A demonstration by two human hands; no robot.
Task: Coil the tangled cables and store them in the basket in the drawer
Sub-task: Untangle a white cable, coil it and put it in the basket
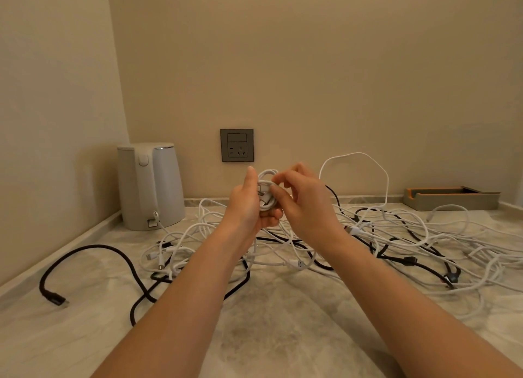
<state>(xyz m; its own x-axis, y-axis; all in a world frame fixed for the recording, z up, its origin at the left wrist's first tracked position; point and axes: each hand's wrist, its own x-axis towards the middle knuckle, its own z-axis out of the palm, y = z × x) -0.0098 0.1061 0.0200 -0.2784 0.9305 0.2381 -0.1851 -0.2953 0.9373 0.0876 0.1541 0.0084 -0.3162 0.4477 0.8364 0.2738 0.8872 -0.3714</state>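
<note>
Nearest on the marble counter [283,329] lies a black cable [96,246], then the tangle of cables [300,264]. Above it the left hand [249,208] grips a small white coil [266,192] and the right hand [308,208] pinches its strand: coiling seems in progress. Next, the free loop [353,153] must be wound in without dragging the tangle. Behind stand a kettle [152,185], a socket [237,145] and a tray [452,199]; no basket or drawer is visible

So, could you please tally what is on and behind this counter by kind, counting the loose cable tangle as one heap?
kettle: 1
wall socket: 1
tray: 1
white cable coil, gripped by left hand and right hand: 1
tangled heap of white and black cables: 1
Total: 5
</note>
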